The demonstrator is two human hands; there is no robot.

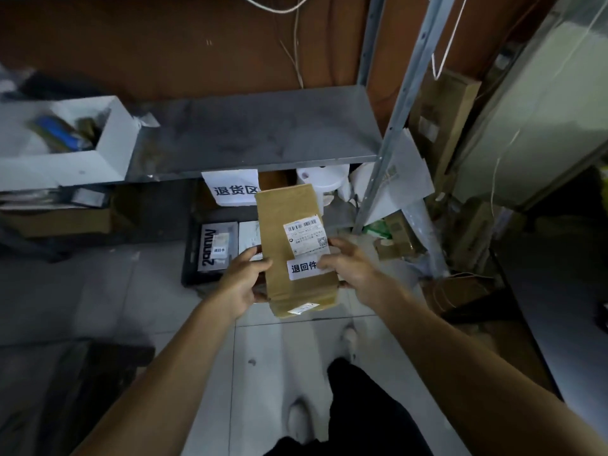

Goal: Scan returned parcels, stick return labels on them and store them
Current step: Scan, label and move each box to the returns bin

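Note:
A long brown cardboard parcel (289, 205) is held in front of me above the floor, pointing away toward the shelf. It carries a white shipping label (306, 235) with a barcode and, below it, a white return label (304, 268) with black characters. My left hand (243, 281) grips the parcel's left side, thumb on top. My right hand (348, 268) holds its right side, with the thumb on the return label's right end. Below the parcel a black crate (190, 258) on the floor holds a grey parcel (217, 246) that bears a small return label.
A grey metal shelf (263, 133) with a white paper sign (233, 190) hanging from its front edge stands ahead. An open white box (108, 149) sits on its left end. Boxes, bags and a white pot crowd the right side beyond the slanted shelf post (388, 136).

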